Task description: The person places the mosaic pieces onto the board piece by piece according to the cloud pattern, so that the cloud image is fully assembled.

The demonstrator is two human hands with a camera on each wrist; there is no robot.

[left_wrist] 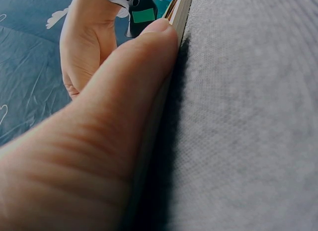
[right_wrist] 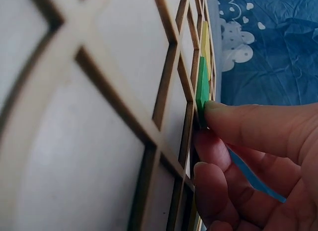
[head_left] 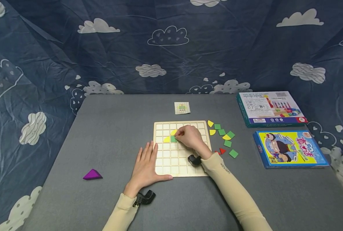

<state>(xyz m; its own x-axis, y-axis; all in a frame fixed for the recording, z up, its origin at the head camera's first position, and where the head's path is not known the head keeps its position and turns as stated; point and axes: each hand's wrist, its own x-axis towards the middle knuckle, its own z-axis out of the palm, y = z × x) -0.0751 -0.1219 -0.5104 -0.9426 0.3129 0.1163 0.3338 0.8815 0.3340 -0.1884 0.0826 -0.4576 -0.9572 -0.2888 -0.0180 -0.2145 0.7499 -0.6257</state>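
A square gridded board (head_left: 168, 162) lies flat on the desk (head_left: 119, 118), and the work on it looks to be at an early stage. Three pieces are visible in its cells: a yellow piece (head_left: 167, 139), a green square (head_left: 173, 139) just to its right, and a second yellow piece (head_left: 173, 132) just beyond that square. The right hand (head_left: 189, 136) is over the board with its fingers curled, thumb and forefinger pinching the green square at its edge; whether the square is fully seated in its cell cannot be told. The left hand (head_left: 145, 163) lies spread, its fingertips at the board's left edge and its thumb against the near edge, seemingly steadying it.

Much seems left to place. Loose to the right of the board are more green squares (head_left: 233, 154), rounded yellow pieces (head_left: 212, 132) and red triangles (head_left: 222, 150), one partly hidden by the right sleeve (head_left: 232, 184). Beyond the board, a small card (head_left: 182, 108) shows a green and yellow grid pattern, probably the guide.

As for containers, most of the board's visible cells are bare. Farther right of the board sit a white-topped box (head_left: 272, 109) and a blue-and-yellow box (head_left: 291, 149), both closed, contents hidden. A purple block (head_left: 92, 174) rests well to the left of the board.
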